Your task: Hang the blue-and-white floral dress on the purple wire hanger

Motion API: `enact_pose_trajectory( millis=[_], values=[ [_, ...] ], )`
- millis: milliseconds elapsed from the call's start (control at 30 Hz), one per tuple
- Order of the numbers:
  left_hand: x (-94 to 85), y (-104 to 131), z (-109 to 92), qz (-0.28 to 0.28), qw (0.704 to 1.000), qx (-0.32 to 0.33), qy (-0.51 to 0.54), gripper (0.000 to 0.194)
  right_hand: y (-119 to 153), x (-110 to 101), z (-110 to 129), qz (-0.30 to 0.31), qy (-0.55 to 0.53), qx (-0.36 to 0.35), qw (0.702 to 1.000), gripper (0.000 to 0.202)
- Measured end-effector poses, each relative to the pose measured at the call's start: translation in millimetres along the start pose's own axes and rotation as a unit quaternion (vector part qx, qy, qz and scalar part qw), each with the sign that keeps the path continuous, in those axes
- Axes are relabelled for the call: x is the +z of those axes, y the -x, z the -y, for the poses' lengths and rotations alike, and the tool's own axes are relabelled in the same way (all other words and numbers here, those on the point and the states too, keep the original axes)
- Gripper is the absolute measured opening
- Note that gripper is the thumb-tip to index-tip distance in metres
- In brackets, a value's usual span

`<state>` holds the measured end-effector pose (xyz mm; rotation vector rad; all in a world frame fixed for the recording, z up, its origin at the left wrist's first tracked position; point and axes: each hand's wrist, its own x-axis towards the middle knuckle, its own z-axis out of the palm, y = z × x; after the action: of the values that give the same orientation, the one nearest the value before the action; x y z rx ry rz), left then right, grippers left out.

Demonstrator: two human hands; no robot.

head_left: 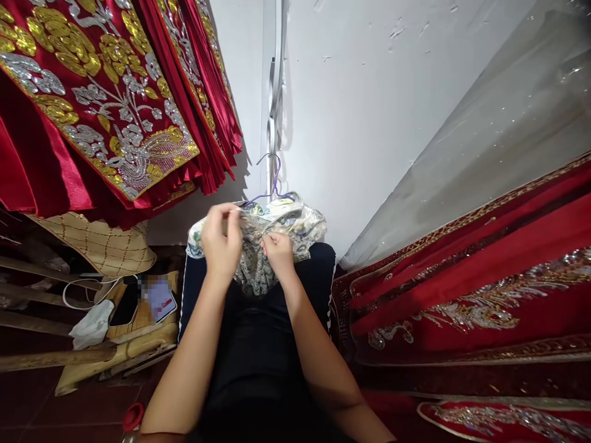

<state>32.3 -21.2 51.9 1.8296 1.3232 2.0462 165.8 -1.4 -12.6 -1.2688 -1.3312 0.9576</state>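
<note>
A light floral-patterned garment (302, 221) lies gathered across my lap, with a purple wire hanger (276, 184) in its neck and the hook pointing toward the wall. My right hand (279, 252) is closed in a pinch at the middle front of the garment. Just left of it, my left hand (221, 240) is raised over the cloth, its thumb and fingertips brought together and slightly blurred. Whatever lies between those left fingertips is too small and blurred to make out. Folds and my hands hide part of the garment's front.
Red embroidered garments (133, 117) hang at upper left. Red beaded clothing (462, 307) under a clear plastic cover (498, 104) fills the right side. A wooden stool (124, 347) at left bears a phone (161, 301), a white cable and tissue (92, 323). A white wall (360, 111) stands ahead.
</note>
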Motion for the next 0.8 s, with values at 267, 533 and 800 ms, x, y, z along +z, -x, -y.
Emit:
enact_pose_trajectory(
  millis=[267, 533, 800],
  values=[
    [-47.2, -4.9, 118.9, -0.167, 0.824, -0.448, 0.304, 0.026, 8.2, 3.5, -14.8, 0.041, -0.006, 0.025, 0.999, 0.027],
    [-17.3, 80.9, 129.3, 0.007, 0.806, -0.530, 0.264, 0.017, 20.7, -7.1, -11.9, 0.206, 0.035, 0.050, 0.977, 0.028],
    [-16.8, 59.0, 43.3, 0.205, 0.817, -0.367, 0.395, 0.022, 16.6, -25.5, -33.1, 0.264, 0.068, 0.114, 0.955, 0.024]
  ],
)
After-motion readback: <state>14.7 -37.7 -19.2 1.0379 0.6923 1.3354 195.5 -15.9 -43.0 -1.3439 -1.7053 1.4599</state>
